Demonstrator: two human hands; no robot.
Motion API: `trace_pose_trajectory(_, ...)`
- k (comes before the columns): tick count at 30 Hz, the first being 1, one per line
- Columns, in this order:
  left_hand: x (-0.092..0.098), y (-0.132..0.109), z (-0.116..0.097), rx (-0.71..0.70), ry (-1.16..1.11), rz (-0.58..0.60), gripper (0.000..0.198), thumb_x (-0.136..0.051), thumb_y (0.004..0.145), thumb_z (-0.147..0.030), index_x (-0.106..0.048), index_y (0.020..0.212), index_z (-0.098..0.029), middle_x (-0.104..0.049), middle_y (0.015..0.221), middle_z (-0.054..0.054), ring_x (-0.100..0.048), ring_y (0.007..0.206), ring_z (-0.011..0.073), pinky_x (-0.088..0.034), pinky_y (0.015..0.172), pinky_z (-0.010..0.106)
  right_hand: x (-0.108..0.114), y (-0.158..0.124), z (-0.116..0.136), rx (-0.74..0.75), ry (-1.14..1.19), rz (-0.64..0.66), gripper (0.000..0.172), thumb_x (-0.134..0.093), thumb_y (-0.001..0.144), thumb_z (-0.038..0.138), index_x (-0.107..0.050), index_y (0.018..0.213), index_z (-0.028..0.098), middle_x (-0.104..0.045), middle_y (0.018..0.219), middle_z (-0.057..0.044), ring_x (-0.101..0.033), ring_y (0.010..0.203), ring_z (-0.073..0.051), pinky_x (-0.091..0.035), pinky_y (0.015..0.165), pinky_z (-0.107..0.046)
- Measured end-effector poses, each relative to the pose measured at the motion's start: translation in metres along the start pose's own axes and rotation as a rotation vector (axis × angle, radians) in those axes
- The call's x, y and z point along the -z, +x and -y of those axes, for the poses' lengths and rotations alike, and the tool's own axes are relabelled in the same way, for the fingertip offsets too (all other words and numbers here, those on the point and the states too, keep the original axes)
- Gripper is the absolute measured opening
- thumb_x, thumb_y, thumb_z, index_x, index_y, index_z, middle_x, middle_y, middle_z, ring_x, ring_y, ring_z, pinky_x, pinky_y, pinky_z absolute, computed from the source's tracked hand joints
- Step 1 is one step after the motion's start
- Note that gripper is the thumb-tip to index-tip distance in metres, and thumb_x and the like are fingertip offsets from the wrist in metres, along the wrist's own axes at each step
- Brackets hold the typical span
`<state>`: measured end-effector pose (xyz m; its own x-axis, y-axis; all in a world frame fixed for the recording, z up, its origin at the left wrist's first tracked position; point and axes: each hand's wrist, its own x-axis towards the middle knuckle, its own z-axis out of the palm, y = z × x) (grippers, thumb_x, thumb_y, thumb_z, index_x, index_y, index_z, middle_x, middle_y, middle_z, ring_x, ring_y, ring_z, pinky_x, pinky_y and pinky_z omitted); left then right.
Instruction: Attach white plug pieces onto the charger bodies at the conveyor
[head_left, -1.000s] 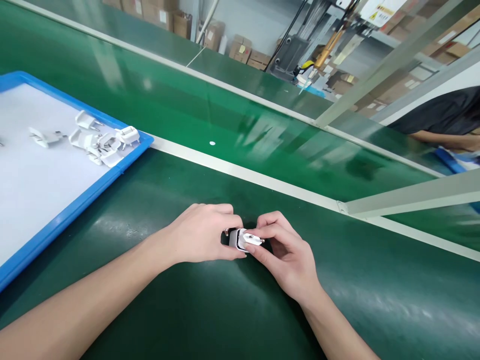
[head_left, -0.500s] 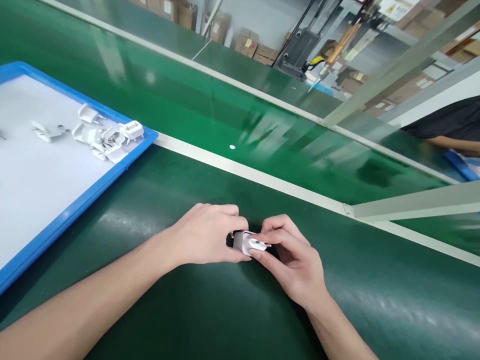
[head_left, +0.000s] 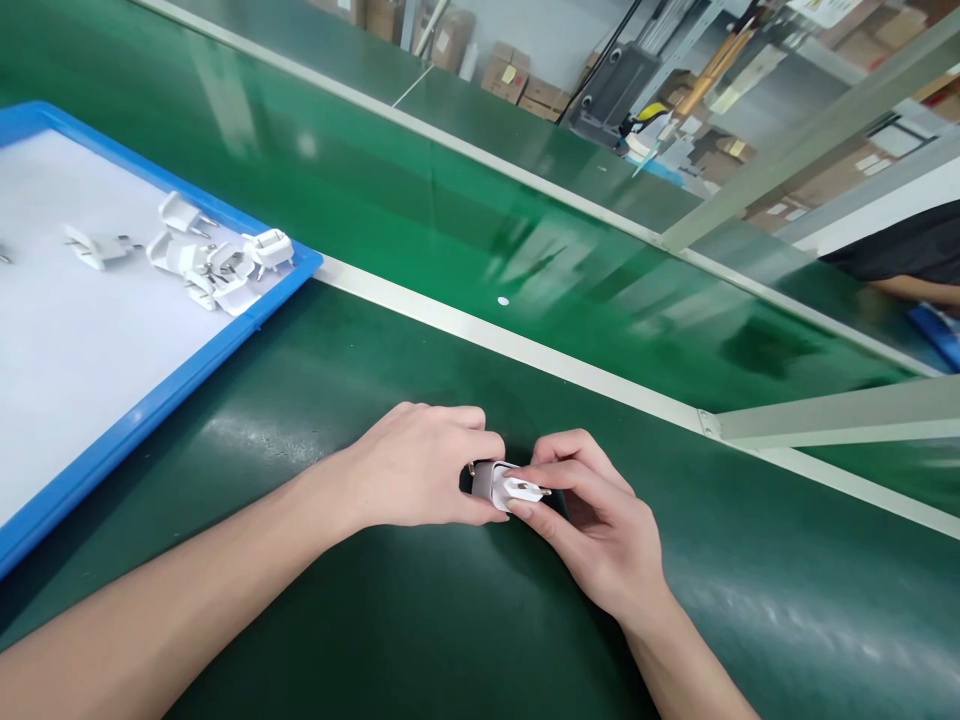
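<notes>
Between my two hands is a small power adapter with a grey-silver body point(head_left: 484, 482) and a white two-pin plug piece point(head_left: 520, 487) at its right end. My left hand point(head_left: 420, 465) grips the body between thumb and fingers, and its far side is hidden. With thumb and forefinger, my right hand point(head_left: 611, 520) pinches the white plug piece, whose metal pins point right. The plug piece sits against the end of the body; whether it is fully seated I cannot tell. Both hands are just above the dark green tabletop point(head_left: 420, 620).
At the left lies a blue-rimmed tray point(head_left: 180, 385) with several loose white plug pieces point(head_left: 214, 265). A pale rail point(head_left: 510, 342) and a green panel run behind the hands. A metal post point(head_left: 840, 410) stands at right. Beyond are cardboard boxes point(head_left: 505, 72) and another person's arm point(head_left: 919, 290).
The whole view has shifted slightly, so my hands and the adapter appear a little further right. My grip on the adapter and plug piece looks the same.
</notes>
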<state>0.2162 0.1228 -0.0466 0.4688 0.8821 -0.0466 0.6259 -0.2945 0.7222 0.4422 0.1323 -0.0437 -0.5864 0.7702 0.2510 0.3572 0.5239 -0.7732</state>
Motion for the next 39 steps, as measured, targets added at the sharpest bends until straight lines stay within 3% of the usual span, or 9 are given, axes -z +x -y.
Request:
trace_pose_trajectory(6, -0.002, 0.001, 0.002, -0.013, -0.001, -0.012, 0.022, -0.072, 0.083, -0.045, -0.070, 0.088, -0.024, -0.061, 0.086, -0.004, -0.053, 0.063, 0.0093, -0.030, 0.056, 0.025, 0.001, 0.001, 0.001, -0.032, 0.002, 0.017, 0.020, -0.073, 0.091, 0.016, -0.074, 0.105, 0.029, -0.057, 0.099, -0.005, -0.060, 0.086, -0.020, -0.053, 0.073, -0.036)
trace_pose_trajectory(16, -0.003, 0.000, 0.002, -0.038, 0.004, -0.043, 0.021, -0.071, 0.084, -0.045, -0.069, 0.085, -0.023, -0.061, 0.085, -0.004, -0.056, 0.068, 0.0105, -0.032, 0.058, 0.025, -0.002, 0.001, 0.002, -0.171, 0.062, 0.022, 0.005, -0.075, 0.091, 0.027, -0.072, 0.094, 0.027, -0.057, 0.101, -0.004, -0.059, 0.091, -0.020, -0.050, 0.078, -0.036)
trace_pose_trajectory(23, -0.003, -0.002, 0.002, -0.038, -0.008, -0.046, 0.024, -0.072, 0.082, -0.046, -0.074, 0.092, -0.025, -0.063, 0.088, -0.002, -0.058, 0.071, 0.0125, -0.035, 0.061, 0.024, -0.006, 0.002, -0.001, -0.298, 0.150, -0.014, 0.023, -0.084, 0.081, 0.044, -0.074, 0.082, 0.024, -0.060, 0.101, -0.006, -0.061, 0.086, -0.020, -0.053, 0.072, -0.035)
trace_pose_trajectory(25, -0.001, -0.002, 0.002, -0.036, -0.044, -0.044, 0.024, -0.075, 0.080, -0.047, -0.074, 0.090, -0.025, -0.063, 0.087, -0.002, -0.058, 0.073, 0.0130, -0.037, 0.062, 0.024, -0.006, 0.002, -0.005, -0.263, 0.162, -0.009, 0.023, -0.083, 0.082, 0.045, -0.075, 0.087, 0.024, -0.061, 0.103, -0.006, -0.061, 0.088, -0.021, -0.054, 0.076, -0.036)
trace_pose_trajectory(27, 0.004, -0.002, 0.003, -0.023, -0.134, -0.037, 0.028, -0.077, 0.078, -0.049, -0.072, 0.080, -0.021, -0.062, 0.084, -0.002, -0.057, 0.073, 0.0129, -0.039, 0.063, 0.024, -0.005, 0.002, -0.012, -0.193, 0.239, -0.014, 0.031, -0.079, 0.085, 0.049, -0.074, 0.106, 0.027, -0.062, 0.111, -0.008, -0.062, 0.097, -0.023, -0.055, 0.085, -0.039)
trace_pose_trajectory(31, 0.016, -0.001, 0.012, 0.051, -0.454, 0.012, 0.041, -0.073, 0.079, -0.058, -0.067, 0.075, -0.017, -0.059, 0.072, -0.002, -0.054, 0.063, 0.0114, -0.038, 0.058, 0.024, -0.005, 0.003, -0.023, -0.116, 0.370, -0.140, 0.048, -0.064, 0.095, 0.054, -0.057, 0.137, 0.032, -0.062, 0.125, -0.010, -0.063, 0.110, -0.025, -0.055, 0.097, -0.044)
trace_pose_trajectory(34, 0.021, -0.001, 0.017, 0.049, -0.592, 0.070, 0.041, -0.072, 0.082, -0.058, -0.068, 0.082, -0.017, -0.056, 0.063, -0.004, -0.051, 0.059, 0.0108, -0.037, 0.056, 0.024, -0.008, 0.001, -0.020, -0.027, 0.292, -0.180, 0.053, -0.073, 0.092, 0.046, -0.054, 0.139, 0.035, -0.060, 0.129, -0.009, -0.062, 0.117, -0.026, -0.054, 0.101, -0.046)
trace_pose_trajectory(37, 0.021, 0.000, 0.018, 0.047, -0.606, 0.086, 0.038, -0.075, 0.081, -0.054, -0.070, 0.087, -0.017, -0.058, 0.067, -0.004, -0.051, 0.060, 0.0101, -0.037, 0.057, 0.024, -0.012, -0.001, -0.011, 0.109, 0.112, -0.075, 0.067, -0.081, 0.086, 0.038, -0.050, 0.145, 0.036, -0.055, 0.140, -0.010, -0.055, 0.131, -0.030, -0.049, 0.109, -0.050)
trace_pose_trajectory(39, 0.018, 0.001, 0.017, 0.046, -0.589, 0.089, 0.040, -0.077, 0.078, -0.055, -0.070, 0.089, -0.017, -0.061, 0.074, -0.002, -0.053, 0.064, 0.0106, -0.039, 0.059, 0.024, -0.014, -0.002, -0.006, 0.171, -0.054, -0.006, 0.062, -0.080, 0.088, 0.030, -0.053, 0.144, 0.035, -0.056, 0.143, -0.010, -0.055, 0.132, -0.030, -0.049, 0.110, -0.051)
